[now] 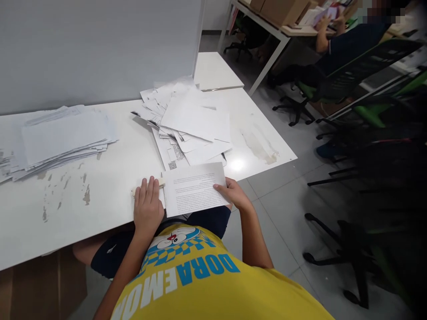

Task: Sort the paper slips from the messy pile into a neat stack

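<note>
My right hand (235, 193) pinches the right edge of a printed sheet (196, 191), thumb on top and the other fingers underneath. The sheet is held out over the front edge of the table, its lines of text facing up. At the sheet's left edge lies a narrow cream-coloured object (162, 182), mostly covered, so its kind cannot be made out. My left hand (148, 202) rests flat on it, fingers stretched out side by side. Just beyond the sheet is a messy heap of loose papers (196, 118), some printed.
A neater paper stack (66, 135) lies on the left of the white table (113, 178), before a grey partition (100, 49). Office chairs (356, 262) stand at the right. A seated person (353, 44) handles something at another table with a cardboard box (283, 11).
</note>
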Available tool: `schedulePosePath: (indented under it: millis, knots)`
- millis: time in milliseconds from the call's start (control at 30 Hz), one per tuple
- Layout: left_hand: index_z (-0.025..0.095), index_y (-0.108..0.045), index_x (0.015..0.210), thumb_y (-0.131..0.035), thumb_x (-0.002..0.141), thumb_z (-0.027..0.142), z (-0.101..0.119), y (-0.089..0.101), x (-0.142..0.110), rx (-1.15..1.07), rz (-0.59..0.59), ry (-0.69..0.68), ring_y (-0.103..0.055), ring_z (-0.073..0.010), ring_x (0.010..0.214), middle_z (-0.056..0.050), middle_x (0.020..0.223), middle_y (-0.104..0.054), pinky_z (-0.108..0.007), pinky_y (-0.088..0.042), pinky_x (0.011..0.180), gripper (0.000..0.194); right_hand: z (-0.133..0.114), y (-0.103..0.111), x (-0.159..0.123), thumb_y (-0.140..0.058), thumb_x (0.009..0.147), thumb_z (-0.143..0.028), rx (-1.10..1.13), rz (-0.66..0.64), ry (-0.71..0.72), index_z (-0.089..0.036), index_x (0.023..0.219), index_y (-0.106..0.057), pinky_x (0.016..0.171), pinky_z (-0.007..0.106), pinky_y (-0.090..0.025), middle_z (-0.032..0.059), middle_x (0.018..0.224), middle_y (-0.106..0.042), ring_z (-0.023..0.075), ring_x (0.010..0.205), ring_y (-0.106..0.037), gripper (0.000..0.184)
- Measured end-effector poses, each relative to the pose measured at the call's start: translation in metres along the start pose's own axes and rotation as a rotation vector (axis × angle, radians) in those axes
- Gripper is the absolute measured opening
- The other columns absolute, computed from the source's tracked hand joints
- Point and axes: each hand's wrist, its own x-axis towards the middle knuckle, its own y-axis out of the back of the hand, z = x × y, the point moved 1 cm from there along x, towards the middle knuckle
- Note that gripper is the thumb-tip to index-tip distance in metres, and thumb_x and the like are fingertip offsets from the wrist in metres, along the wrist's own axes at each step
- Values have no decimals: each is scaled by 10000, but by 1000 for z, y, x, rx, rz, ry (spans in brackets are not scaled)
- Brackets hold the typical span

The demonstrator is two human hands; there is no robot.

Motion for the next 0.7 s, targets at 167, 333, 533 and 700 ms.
schedulePosePath:
  millis: [167,333,533,700]
  knots:
    - [274,-290,1548,-461,933,166,2,11,-4,-214,82,96,-175,-303,1516,-99,1509,-467,-638,-227,1209,648,-2,33,-14,-782,677,-565,176,160,139,-196,1063,-690,871,447,-571,97,1048,-763,286,941,-720,542]
    - [243,-336,1534,-182,1017,359,12,41,-10,-941,-132,430,-562,-267,1302,-122,1374,-610,-482,-504,1076,552,-21,9,-23,-762,724,-553,51,44,154,-189,1048,-704,822,436,-582,106,1059,-758,292,937,-715,490]
    - [251,-458,1454,-639,864,429,-10,69,-7,-904,-22,826,-634,-294,1204,-111,1365,-620,-417,-585,963,642,-46,-70,-33,-630,866,-490,-108,-98,289,-225,1246,-625,907,408,-551,86,1200,-702,270,1081,-664,463]
    - [130,-567,1335,-741,725,298,-125,97,46,-632,374,945,-691,-283,1051,-145,1254,-680,-523,-534,987,656,-58,-85,-36,-562,911,-445,-81,-133,273,-263,1426,-445,800,351,-575,74,1150,-689,178,839,-687,559]
